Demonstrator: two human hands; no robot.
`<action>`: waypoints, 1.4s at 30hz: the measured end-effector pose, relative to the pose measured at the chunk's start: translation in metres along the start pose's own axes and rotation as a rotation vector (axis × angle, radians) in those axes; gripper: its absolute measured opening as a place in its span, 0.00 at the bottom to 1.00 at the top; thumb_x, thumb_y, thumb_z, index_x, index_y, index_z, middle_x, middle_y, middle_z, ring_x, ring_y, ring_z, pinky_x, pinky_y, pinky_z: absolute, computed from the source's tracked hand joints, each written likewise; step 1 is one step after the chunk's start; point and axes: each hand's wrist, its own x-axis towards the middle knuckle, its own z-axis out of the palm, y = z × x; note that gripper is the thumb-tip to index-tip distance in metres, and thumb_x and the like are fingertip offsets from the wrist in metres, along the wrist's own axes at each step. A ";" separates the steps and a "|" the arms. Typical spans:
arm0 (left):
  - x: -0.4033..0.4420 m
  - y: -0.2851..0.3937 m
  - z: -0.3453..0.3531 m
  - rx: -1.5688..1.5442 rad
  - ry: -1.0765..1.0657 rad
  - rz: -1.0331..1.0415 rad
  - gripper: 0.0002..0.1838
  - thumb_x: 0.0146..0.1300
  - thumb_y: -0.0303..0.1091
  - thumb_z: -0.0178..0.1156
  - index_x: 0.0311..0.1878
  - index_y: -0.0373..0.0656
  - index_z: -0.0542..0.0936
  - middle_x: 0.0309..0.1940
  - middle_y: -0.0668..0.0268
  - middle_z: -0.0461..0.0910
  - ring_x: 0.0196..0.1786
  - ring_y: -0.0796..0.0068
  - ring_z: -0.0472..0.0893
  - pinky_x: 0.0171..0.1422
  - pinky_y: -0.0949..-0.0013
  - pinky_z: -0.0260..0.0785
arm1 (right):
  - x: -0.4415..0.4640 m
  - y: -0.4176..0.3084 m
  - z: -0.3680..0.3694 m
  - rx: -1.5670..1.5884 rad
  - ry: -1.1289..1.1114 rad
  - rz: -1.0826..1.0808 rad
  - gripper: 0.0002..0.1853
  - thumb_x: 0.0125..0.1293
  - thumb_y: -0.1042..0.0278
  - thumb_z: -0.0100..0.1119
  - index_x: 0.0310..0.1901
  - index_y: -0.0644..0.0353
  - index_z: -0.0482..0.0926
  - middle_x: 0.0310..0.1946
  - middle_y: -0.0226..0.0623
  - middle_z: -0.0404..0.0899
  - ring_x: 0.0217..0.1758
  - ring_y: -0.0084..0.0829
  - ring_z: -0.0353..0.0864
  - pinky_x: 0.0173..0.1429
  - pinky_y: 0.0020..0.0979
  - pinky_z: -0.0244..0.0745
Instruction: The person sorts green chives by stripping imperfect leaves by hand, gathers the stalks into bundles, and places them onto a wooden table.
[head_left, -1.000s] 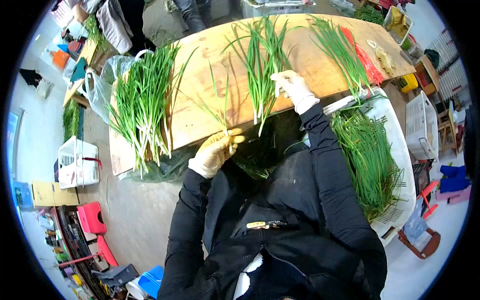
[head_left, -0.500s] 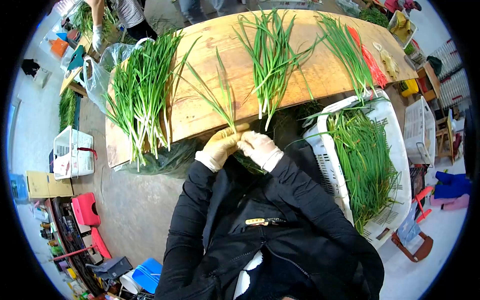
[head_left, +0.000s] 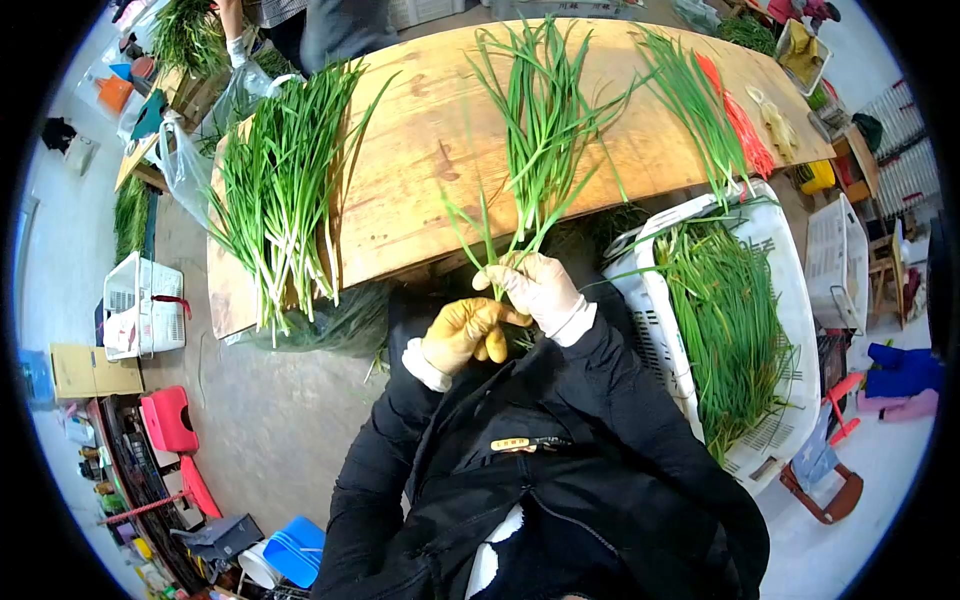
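Green stalks (head_left: 488,235), clamped between fingers of right hand (head_left: 537,290), left hand (head_left: 464,332) just beside, fingers curled, cannot tell if gripping, loose bunch (head_left: 540,140) beyond on wooden table (head_left: 425,130)

Bright, even indoor light, bowed by a very wide lens
The tabletop (head_left: 420,150) curves, all 4 corners fall black, shadow gathers beneath its front edge, and the trouser legs (head_left: 345,30) at the top look soft (the left wall (head_left: 70,230) is bluish, pale).
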 end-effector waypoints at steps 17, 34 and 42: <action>0.015 0.011 0.008 -0.125 -0.013 0.148 0.40 0.47 0.26 0.64 0.62 0.38 0.53 0.53 0.62 0.64 0.55 0.71 0.64 0.59 0.67 0.56 | -0.001 -0.006 -0.010 -0.561 0.098 -0.408 0.10 0.57 0.64 0.56 0.29 0.63 0.77 0.21 0.31 0.77 0.18 0.17 0.69 0.23 0.19 0.64; 0.006 0.038 -0.056 -0.614 0.177 0.236 0.24 0.59 0.41 0.53 0.56 0.40 0.64 0.24 0.74 0.70 0.15 0.91 0.56 0.16 0.87 0.46 | 0.068 -0.054 -0.063 -0.527 0.424 -0.168 0.12 0.53 0.63 0.59 0.20 0.60 0.72 0.12 0.29 0.73 0.14 0.17 0.70 0.19 0.18 0.63; 0.050 0.021 -0.047 -0.424 0.196 0.010 0.22 0.58 0.44 0.54 0.50 0.40 0.69 0.32 0.74 0.71 0.22 0.90 0.61 0.20 0.88 0.50 | 0.011 -0.008 -0.003 -0.752 0.186 -0.207 0.15 0.48 0.57 0.61 0.18 0.59 0.72 0.13 0.35 0.72 0.17 0.29 0.73 0.24 0.27 0.67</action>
